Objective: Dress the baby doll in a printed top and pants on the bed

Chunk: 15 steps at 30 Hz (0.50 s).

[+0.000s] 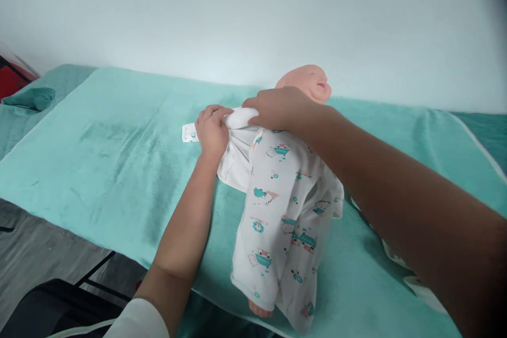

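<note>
A baby doll (312, 83) lies on its back on a teal blanket (111, 153), dressed in white printed pyjamas (285, 211). My left hand (212, 129) is closed on the white fabric of the garment's sleeve at the doll's side. My right hand (277, 108) reaches across the doll's chest, fingers curled round the same rolled white sleeve. A small white printed cuff (189, 132) pokes out to the left of my left hand. One bare doll foot (259, 309) shows below a trouser leg.
The blanket covers a table against a pale wall (253, 10). A folded teal cloth (29, 98) lies at the far left. A black frame and grey floor (35, 253) show below the table's near edge. More white printed fabric (412, 274) lies under my right forearm.
</note>
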Each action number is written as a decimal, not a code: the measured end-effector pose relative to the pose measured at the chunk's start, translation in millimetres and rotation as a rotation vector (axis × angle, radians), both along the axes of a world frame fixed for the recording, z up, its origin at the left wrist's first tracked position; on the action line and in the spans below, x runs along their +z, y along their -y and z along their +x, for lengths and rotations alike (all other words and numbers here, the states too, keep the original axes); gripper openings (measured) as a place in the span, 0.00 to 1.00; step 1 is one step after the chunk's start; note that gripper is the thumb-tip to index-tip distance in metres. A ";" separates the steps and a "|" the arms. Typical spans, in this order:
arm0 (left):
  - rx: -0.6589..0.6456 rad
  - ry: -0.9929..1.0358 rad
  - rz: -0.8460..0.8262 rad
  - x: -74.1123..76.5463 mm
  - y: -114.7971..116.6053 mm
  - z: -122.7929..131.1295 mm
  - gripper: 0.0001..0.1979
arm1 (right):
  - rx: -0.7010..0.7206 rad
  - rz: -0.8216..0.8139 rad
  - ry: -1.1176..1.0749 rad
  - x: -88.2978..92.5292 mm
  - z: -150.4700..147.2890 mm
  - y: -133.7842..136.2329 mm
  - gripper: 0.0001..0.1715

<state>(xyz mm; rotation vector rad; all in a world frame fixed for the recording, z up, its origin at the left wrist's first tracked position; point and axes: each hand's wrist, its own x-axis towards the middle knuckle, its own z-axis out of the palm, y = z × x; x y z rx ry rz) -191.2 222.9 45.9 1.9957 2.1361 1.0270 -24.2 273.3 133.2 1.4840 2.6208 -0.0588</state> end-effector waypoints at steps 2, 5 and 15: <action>0.011 0.008 -0.030 -2.3 -0.9 -0.6 0.26 | -0.003 0.036 -0.081 -3.0 12.5 -4.2 0.11; 0.013 -0.005 -0.101 -4.6 -1.6 -1.5 0.24 | 0.002 0.062 -0.202 -6.0 24.3 -7.8 0.15; 0.003 -0.037 -0.246 -3.9 -1.0 -6.5 0.22 | -0.124 0.057 0.017 23.2 22.5 13.0 0.11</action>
